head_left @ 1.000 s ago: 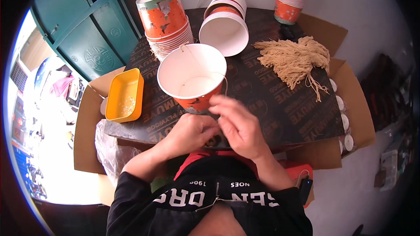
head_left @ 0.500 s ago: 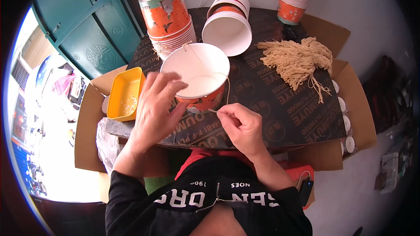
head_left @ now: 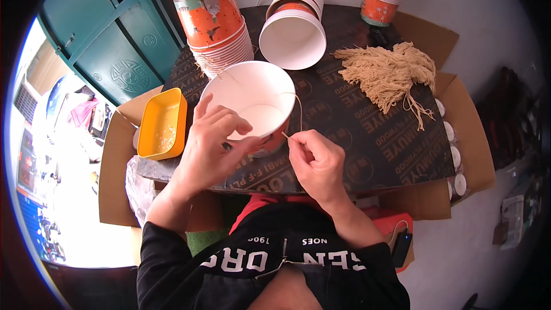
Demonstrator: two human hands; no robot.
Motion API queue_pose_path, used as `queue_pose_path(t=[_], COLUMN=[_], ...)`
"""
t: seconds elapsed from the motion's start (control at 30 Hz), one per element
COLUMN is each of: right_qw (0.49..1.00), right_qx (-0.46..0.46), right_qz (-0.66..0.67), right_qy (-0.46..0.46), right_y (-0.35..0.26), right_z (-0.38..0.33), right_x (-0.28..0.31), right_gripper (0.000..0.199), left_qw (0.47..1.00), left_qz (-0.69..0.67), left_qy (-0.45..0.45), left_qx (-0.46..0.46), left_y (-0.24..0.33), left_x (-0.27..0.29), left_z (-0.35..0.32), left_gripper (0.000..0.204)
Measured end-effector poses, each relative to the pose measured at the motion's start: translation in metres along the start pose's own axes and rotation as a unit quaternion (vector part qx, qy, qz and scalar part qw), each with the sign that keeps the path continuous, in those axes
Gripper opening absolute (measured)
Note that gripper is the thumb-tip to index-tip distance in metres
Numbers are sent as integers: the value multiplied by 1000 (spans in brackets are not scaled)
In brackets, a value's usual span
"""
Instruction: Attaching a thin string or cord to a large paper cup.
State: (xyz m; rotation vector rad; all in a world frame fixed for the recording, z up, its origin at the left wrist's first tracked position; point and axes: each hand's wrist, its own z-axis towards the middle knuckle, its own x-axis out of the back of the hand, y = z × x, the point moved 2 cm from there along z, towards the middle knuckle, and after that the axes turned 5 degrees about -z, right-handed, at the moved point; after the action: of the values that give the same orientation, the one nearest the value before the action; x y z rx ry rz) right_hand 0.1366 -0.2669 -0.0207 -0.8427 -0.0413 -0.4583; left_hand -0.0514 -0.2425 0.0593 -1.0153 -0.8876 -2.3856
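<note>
A white-lined paper bucket (head_left: 258, 87) with an orange printed outside stands near the table's front edge, its mouth tilted toward me. A thin beige cord (head_left: 301, 112) runs through its right rim and hangs in a loop outside. My right hand (head_left: 317, 158) pinches the cord's end between thumb and forefinger, just right of the bucket's near side. At the near left rim is my left hand (head_left: 212, 143), fingers curved and apart from the thumb, holding nothing I can see. It hides part of the bucket's near left side; whether it touches the rim I cannot tell.
A yellow tub (head_left: 163, 123) with small white bits sits at the left edge. Behind stand a stack of upturned orange buckets (head_left: 209, 23), nested buckets lying sideways (head_left: 293, 40) and a taller stack (head_left: 379, 8). A bundle of beige cords (head_left: 396, 74) lies right on the dark table (head_left: 367, 155).
The bucket has shifted slightly left and its mouth has turned a little. My left hand's thumb and forefinger have come nearer each other. My right hand still pinches the cord, slightly higher.
</note>
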Motion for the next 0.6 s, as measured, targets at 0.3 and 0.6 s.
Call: queue_pose_path(t=[0.3, 0.6], right_qw=[1000, 1000], right_qx=[-2, 3], right_qz=[-6, -14], right_qy=[-5, -5], right_y=[-2, -1], right_z=[5, 8], right_x=[-2, -6], right_gripper=[13, 12], left_qw=[1000, 1000], left_qz=[-4, 2], left_qy=[-1, -8], left_qx=[13, 8], left_y=[-5, -8], left_x=[7, 7], left_z=[4, 11], left_gripper=[8, 6])
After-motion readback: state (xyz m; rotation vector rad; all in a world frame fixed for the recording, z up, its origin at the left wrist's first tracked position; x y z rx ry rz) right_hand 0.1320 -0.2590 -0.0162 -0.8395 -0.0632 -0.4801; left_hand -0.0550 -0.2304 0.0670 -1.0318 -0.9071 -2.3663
